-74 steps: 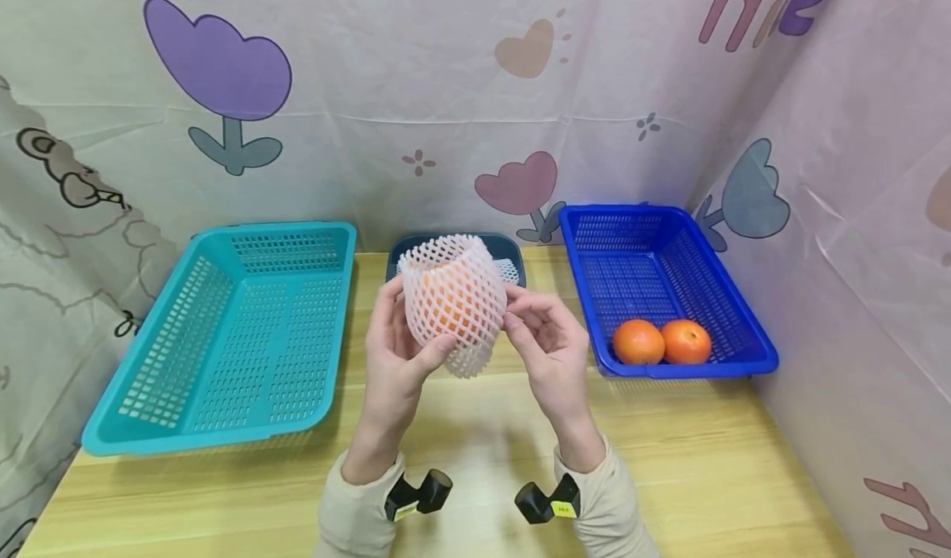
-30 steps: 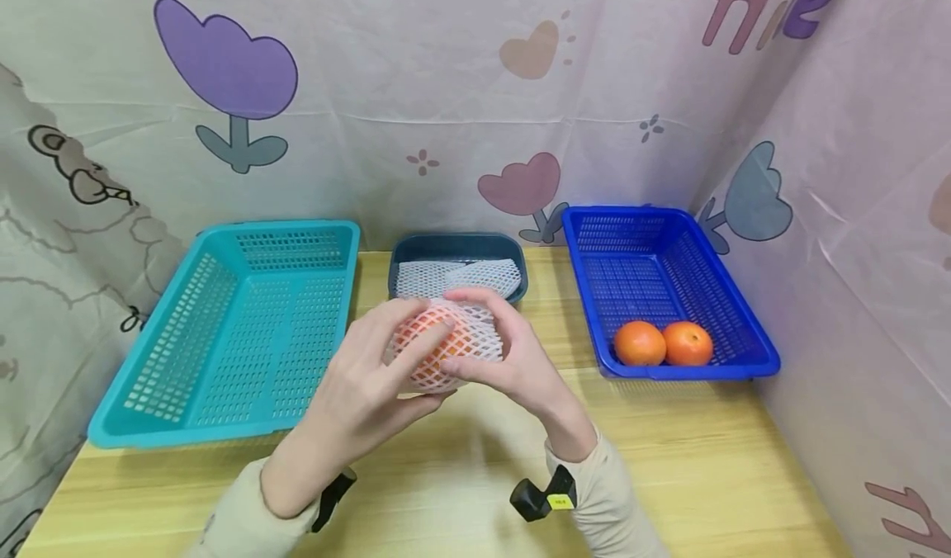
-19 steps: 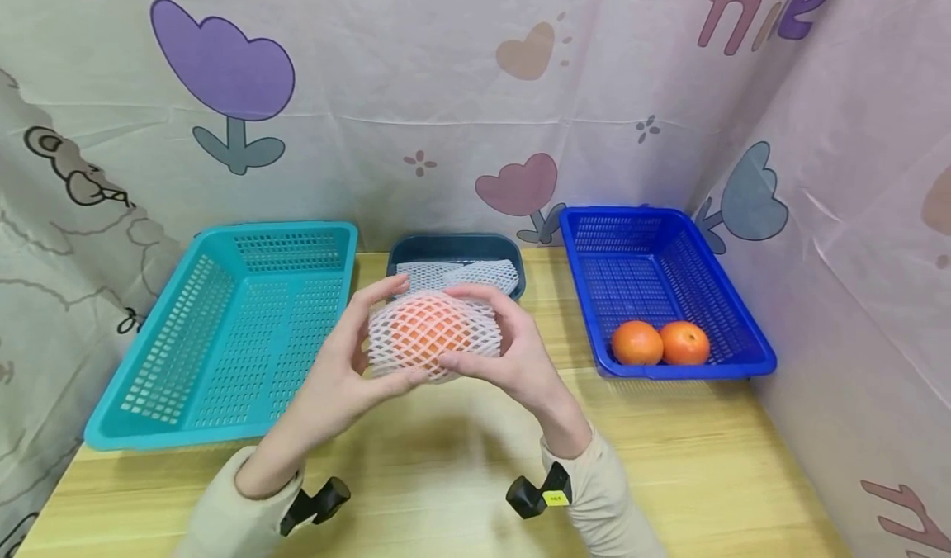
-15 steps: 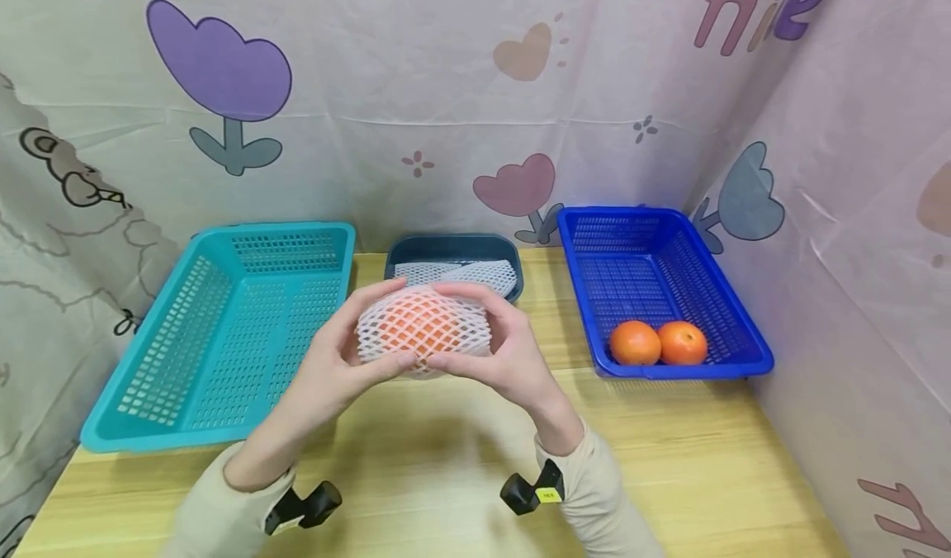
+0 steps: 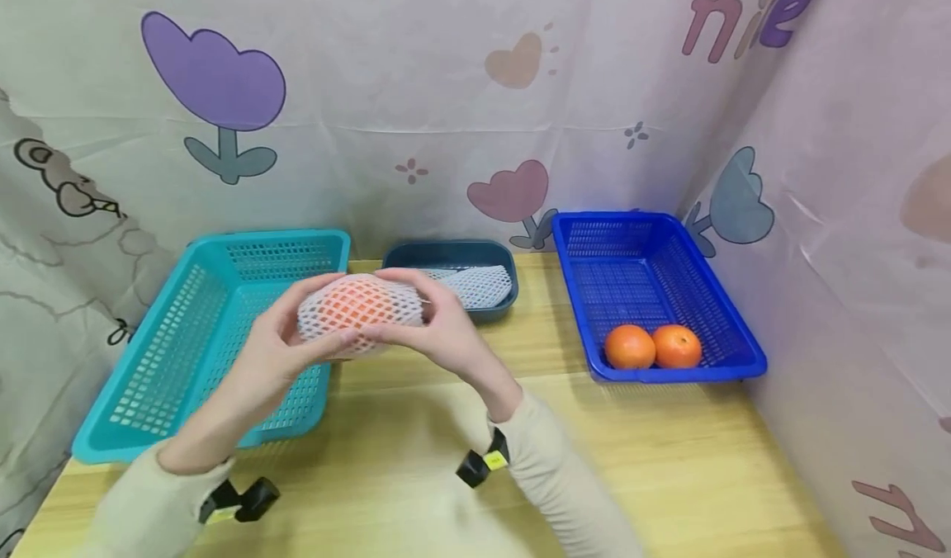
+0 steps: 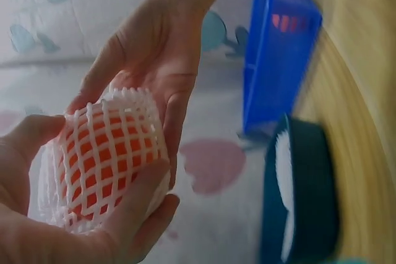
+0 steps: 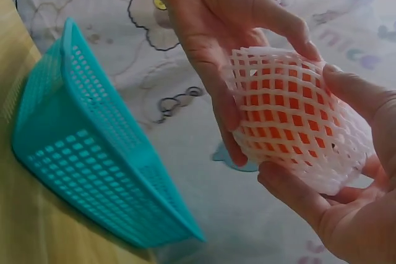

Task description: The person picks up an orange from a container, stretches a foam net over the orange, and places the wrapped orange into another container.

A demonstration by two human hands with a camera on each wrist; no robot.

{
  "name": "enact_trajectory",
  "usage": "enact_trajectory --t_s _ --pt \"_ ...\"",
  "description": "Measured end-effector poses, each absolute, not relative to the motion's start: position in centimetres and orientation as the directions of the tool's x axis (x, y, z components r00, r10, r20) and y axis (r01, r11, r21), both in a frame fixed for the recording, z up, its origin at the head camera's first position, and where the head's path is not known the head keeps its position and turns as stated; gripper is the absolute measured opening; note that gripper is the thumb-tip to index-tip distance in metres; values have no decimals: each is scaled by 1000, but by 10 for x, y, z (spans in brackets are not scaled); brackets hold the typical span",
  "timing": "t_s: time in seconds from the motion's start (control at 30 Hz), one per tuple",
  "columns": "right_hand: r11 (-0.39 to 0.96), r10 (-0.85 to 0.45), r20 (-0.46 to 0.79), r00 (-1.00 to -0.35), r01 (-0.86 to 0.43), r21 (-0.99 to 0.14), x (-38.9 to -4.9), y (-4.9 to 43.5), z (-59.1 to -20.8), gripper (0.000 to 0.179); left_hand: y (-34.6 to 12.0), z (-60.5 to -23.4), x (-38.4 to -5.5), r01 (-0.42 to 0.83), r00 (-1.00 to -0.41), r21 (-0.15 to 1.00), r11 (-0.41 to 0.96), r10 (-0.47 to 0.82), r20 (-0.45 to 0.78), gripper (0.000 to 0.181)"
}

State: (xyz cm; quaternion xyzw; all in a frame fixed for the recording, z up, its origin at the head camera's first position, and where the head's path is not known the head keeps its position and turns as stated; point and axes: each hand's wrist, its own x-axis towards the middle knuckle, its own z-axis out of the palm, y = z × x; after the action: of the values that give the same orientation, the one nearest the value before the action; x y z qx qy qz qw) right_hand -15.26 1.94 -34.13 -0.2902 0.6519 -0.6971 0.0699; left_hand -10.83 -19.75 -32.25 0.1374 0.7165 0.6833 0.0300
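An orange (image 5: 346, 304) in a white foam net sleeve (image 7: 291, 109) is held up between both hands, near the right rim of the teal basket (image 5: 167, 343). My left hand (image 5: 275, 343) grips its left side, thumb at the front and fingers behind. On the other side my right hand (image 5: 438, 324) grips it the same way, the two thumbs almost meeting. In the left wrist view the net (image 6: 108, 153) wraps the fruit, its frilled end toward the right palm. Part of the teal basket is hidden behind the left hand and the fruit.
A dark blue-green tray (image 5: 501, 310) with white foam nets (image 5: 483, 286) stands at the back middle. On the right, a blue basket (image 5: 617, 273) has two oranges (image 5: 630, 347) at its front end. A printed cloth (image 5: 416, 63) hangs behind the wooden table (image 5: 416, 475).
The net, earlier loose around the orange, now lies snug over it. Both hands have carried the netted orange leftward from the middle toward the teal basket.
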Motion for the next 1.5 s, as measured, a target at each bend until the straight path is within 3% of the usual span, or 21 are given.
enact_trajectory --t_s 0.3,0.63,0.8,1.0,1.2,1.5 --pt "-102 -487 177 -855 -146 -984 -196 -50 -352 52 -267 -322 -160 -44 -969 987 152 236 -80 56" --pt "-184 -506 -99 -857 219 -958 -234 -119 -361 47 -339 -340 -224 -155 -938 966 205 276 -209 45" --pt "-295 -510 -181 -841 368 -881 -247 -143 -369 58 -371 -365 -249 -187 -923 967 175 306 -234 42" --pt "-461 -478 -258 -840 490 -740 -252 -164 -382 66 -393 -398 -262 -271 -907 956 116 300 -294 40" --pt "-430 -503 -315 -805 549 -717 -252 -177 -396 65 -396 -419 -267 -323 -880 931 168 309 -361 35" --pt "-474 -537 -406 -739 663 -580 -273 -205 -441 74 -396 -438 -266 -401 -836 884 241 299 -461 34"
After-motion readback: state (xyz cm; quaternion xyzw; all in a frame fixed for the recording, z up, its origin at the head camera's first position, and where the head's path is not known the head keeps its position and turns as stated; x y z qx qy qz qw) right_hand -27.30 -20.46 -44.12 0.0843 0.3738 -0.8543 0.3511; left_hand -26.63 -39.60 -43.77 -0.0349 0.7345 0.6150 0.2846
